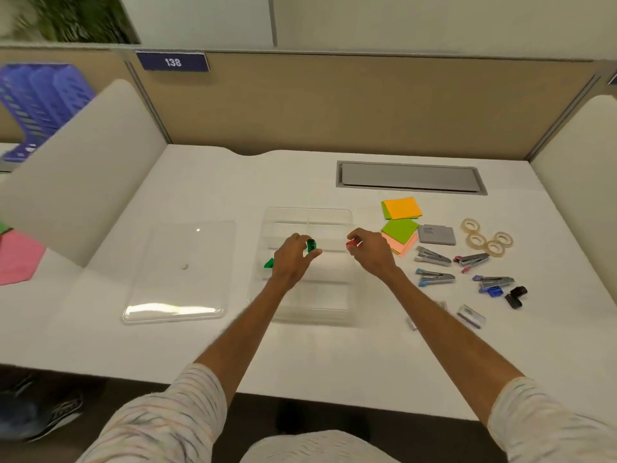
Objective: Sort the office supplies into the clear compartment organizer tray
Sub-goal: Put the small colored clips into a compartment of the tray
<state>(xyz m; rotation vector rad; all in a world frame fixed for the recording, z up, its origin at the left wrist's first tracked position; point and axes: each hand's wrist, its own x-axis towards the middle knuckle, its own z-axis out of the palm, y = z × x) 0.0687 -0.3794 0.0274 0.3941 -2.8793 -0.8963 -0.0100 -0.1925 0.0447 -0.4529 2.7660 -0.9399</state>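
Observation:
The clear compartment organizer tray (340,213) lies in the middle of the white desk. Over its left side my left hand (292,259) pinches a small green clip (311,245). Another green clip (269,263) lies in the tray just left of that hand. My right hand (372,250) hovers over the tray's right side and holds a small red clip (351,243) at its fingertips. Right of the tray lie sticky note pads (400,208), several staplers (432,256), tape rolls (485,238) and a grey box (436,234).
The tray's clear lid (180,272) lies flat to the left. Black clips (516,295) and small clear staple boxes (470,315) sit at the right front. A grey cable hatch (410,178) is set into the desk behind. Partition walls close off both sides.

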